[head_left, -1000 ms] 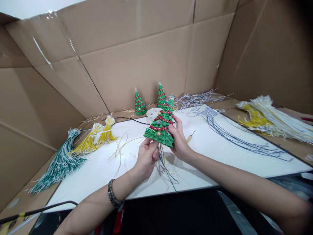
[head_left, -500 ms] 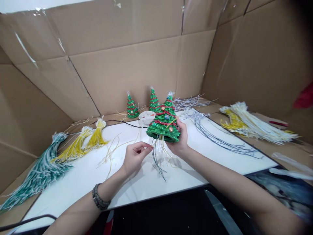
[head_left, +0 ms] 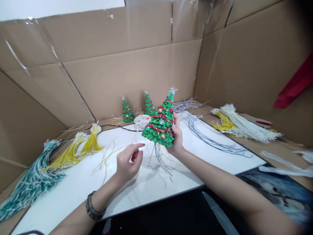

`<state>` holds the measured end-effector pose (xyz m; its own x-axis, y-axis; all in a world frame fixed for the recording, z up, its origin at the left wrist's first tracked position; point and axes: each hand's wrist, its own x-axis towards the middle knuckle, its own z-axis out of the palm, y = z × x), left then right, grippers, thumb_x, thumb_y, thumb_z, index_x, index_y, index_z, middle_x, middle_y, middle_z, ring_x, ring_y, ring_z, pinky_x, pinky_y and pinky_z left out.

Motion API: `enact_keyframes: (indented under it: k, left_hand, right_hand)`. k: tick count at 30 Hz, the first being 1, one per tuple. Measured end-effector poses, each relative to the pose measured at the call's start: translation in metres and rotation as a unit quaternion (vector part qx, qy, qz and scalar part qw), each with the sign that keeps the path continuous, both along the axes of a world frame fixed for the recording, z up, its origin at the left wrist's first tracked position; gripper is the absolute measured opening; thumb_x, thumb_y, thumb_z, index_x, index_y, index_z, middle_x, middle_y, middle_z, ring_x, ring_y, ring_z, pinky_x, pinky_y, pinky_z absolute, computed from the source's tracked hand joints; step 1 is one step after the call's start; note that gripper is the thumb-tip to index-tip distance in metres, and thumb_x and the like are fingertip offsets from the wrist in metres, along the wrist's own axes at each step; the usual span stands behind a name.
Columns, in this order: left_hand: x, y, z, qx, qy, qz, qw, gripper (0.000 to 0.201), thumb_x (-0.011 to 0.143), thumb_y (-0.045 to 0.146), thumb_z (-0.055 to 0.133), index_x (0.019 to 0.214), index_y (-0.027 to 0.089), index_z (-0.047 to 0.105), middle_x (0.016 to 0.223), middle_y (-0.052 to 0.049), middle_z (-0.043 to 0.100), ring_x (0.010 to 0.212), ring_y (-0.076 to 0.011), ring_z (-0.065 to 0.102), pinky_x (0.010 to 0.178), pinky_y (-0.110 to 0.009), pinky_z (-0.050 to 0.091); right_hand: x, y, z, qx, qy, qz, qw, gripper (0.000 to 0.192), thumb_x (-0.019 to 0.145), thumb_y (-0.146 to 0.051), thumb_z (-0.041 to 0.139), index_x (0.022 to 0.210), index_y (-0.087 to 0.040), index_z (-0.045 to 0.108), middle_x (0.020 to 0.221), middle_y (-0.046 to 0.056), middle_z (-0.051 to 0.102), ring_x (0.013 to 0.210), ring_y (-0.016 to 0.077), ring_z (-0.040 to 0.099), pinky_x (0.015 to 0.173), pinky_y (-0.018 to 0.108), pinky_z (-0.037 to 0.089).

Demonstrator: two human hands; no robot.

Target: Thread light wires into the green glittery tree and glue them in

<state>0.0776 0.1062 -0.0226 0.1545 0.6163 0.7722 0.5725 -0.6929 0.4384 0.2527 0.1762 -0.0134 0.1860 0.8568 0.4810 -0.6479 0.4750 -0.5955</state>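
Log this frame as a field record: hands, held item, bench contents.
right hand: grips the decorated green tree, lifted above the white board
tree underside: thin strands hang down
left hand: loosely curled beside the strands, contact unclear; beaded bracelet on wrist
back: two small green trees, white round disc
left side: green-white bundle, yellow bundles
right side: blue-grey strands, yellow-white bundle
surround: cardboard walls

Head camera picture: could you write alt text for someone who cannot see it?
A person's right hand holds a small green Christmas tree with thin wires hanging from its base above a white table. The left hand hovers beside the wires, fingers loosely pinched. Yellow fibre bundles lie left; cardboard walls surround.
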Motion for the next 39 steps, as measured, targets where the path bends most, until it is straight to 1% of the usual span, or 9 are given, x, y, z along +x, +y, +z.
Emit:
enact_keyframes:
  k: [2, 5, 8, 11, 20, 26, 33, 36, 39]
  left_hand:
    - [0.013, -0.006, -0.003, -0.132, -0.125, -0.073, 0.981, 0.017, 0.092, 0.028, 0.056, 0.095, 0.017, 0.069, 0.060, 0.002, 0.057, 0.046, -0.0082, 0.051, 0.049, -0.022, 0.042]
    - [0.027, -0.009, -0.010, -0.308, -0.318, -0.179, 0.879, 0.029, 0.086, 0.045, 0.066, 0.079, 0.017, 0.063, 0.061, 0.002, 0.059, 0.037, -0.0064, 0.048, 0.039, -0.020, 0.036]
    - [0.033, -0.007, -0.010, -0.371, -0.450, -0.216, 0.783, 0.039, 0.072, 0.048, 0.080, 0.070, 0.017, 0.055, 0.051, 0.005, 0.054, 0.032, -0.0040, 0.039, 0.035, -0.018, 0.029]
    - [0.032, -0.005, -0.007, -0.413, -0.495, -0.233, 0.728, 0.044, 0.062, 0.039, 0.088, 0.065, 0.017, 0.051, 0.043, 0.008, 0.046, 0.031, -0.0019, 0.033, 0.034, -0.015, 0.025]
    - [0.030, -0.009, -0.004, -0.471, -0.474, -0.265, 0.696, 0.051, 0.068, 0.050, 0.085, 0.062, 0.018, 0.046, 0.031, 0.013, 0.031, 0.024, -0.0008, 0.017, 0.028, -0.014, 0.019]
    - [0.035, -0.011, 0.002, -0.456, -0.548, -0.228, 0.663, 0.054, 0.054, 0.033, 0.094, 0.062, 0.017, 0.043, 0.039, 0.014, 0.037, 0.031, 0.0011, 0.023, 0.033, -0.011, 0.023]
    - [0.028, -0.011, 0.010, -0.468, -0.607, -0.236, 0.598, 0.015, 0.067, 0.010, 0.068, 0.081, 0.016, 0.065, 0.083, -0.003, 0.072, 0.081, -0.0150, 0.067, 0.082, -0.029, 0.055]
    - [0.020, -0.013, 0.014, -0.493, -0.596, -0.306, 0.555, 0.020, 0.067, 0.022, 0.063, 0.084, 0.015, 0.069, 0.090, -0.006, 0.074, 0.085, -0.0192, 0.068, 0.091, -0.037, 0.054]
    - [0.017, -0.015, 0.014, -0.502, -0.568, -0.342, 0.555, 0.039, 0.074, 0.042, 0.066, 0.101, 0.015, 0.070, 0.104, -0.010, 0.074, 0.096, -0.0244, 0.069, 0.096, -0.041, 0.052]
  right_hand:
    - [-0.004, -0.005, -0.005, 0.010, -0.036, 0.004, 0.999, 0.069, 0.069, -0.058, 0.072, 0.127, -0.034, 0.043, 0.127, 0.003, 0.063, 0.124, 0.0299, 0.058, 0.100, 0.049, 0.050]
    - [-0.011, -0.014, -0.012, 0.018, -0.091, 0.009, 0.996, 0.074, 0.071, -0.059, 0.074, 0.130, -0.034, 0.038, 0.123, 0.005, 0.063, 0.117, 0.0303, 0.062, 0.099, 0.050, 0.051]
    - [-0.016, -0.020, -0.016, 0.020, -0.116, 0.020, 0.993, 0.073, 0.074, -0.058, 0.073, 0.132, -0.035, 0.036, 0.122, 0.005, 0.063, 0.114, 0.0294, 0.064, 0.101, 0.049, 0.050]
    - [-0.019, -0.022, -0.018, 0.009, -0.126, 0.027, 0.992, 0.070, 0.076, -0.055, 0.073, 0.132, -0.037, 0.036, 0.128, 0.004, 0.061, 0.114, 0.0279, 0.064, 0.103, 0.048, 0.048]
    - [-0.018, -0.021, -0.022, 0.017, -0.131, 0.025, 0.991, 0.070, 0.075, -0.054, 0.075, 0.131, -0.037, 0.037, 0.127, 0.004, 0.061, 0.111, 0.0272, 0.064, 0.100, 0.047, 0.051]
    - [-0.019, -0.022, -0.024, 0.032, -0.144, 0.038, 0.988, 0.069, 0.077, -0.053, 0.074, 0.133, -0.037, 0.037, 0.127, 0.004, 0.062, 0.112, 0.0265, 0.064, 0.102, 0.048, 0.050]
    - [-0.018, -0.022, -0.026, 0.017, -0.137, 0.031, 0.990, 0.076, 0.072, -0.057, 0.076, 0.133, -0.037, 0.037, 0.132, 0.006, 0.060, 0.119, 0.0309, 0.062, 0.105, 0.053, 0.048]
    - [-0.015, -0.019, -0.025, 0.032, -0.136, 0.023, 0.990, 0.077, 0.072, -0.058, 0.075, 0.135, -0.038, 0.036, 0.132, 0.006, 0.060, 0.120, 0.0309, 0.061, 0.106, 0.053, 0.047]
    - [-0.011, -0.017, -0.025, 0.045, -0.144, 0.021, 0.988, 0.079, 0.071, -0.060, 0.074, 0.137, -0.039, 0.036, 0.134, 0.005, 0.057, 0.122, 0.0308, 0.060, 0.106, 0.053, 0.047]
